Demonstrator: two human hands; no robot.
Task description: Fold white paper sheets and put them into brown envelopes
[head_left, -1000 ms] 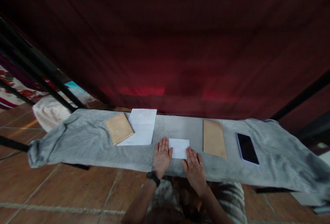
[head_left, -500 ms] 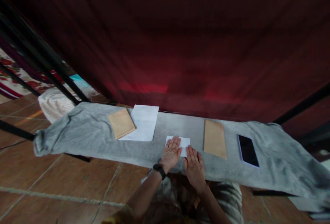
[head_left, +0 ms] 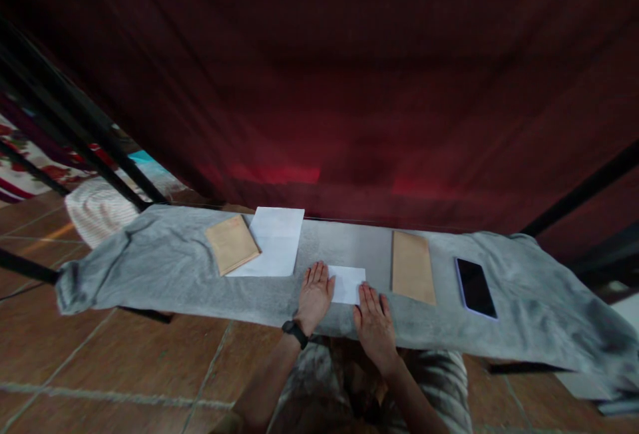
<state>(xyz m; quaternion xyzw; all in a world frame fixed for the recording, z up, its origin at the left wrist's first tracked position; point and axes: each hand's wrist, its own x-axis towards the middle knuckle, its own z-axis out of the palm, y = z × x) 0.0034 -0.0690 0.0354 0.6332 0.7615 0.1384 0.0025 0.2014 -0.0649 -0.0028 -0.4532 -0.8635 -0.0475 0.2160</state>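
Note:
A small white piece of paper, seemingly folded, lies flat on the grey cloth in front of me. My left hand, with a black band on the wrist, rests flat over its left edge, fingers stretched out. At its lower right corner lies my right hand, also flat with fingers extended. Neither hand grips anything. Left of my hands a larger white sheet is partly covered by a brown envelope. Another brown envelope lies to the right of the small paper.
Grey cloth covers the narrow bench. A phone with a pale purple edge lies on the right. A dark red curtain hangs right behind the bench. Black metal bars stand at the left, and tiled floor shows below.
My left hand has slid left across the small paper, uncovering its middle. My right hand stays at the lower right corner. The view has shifted slightly.

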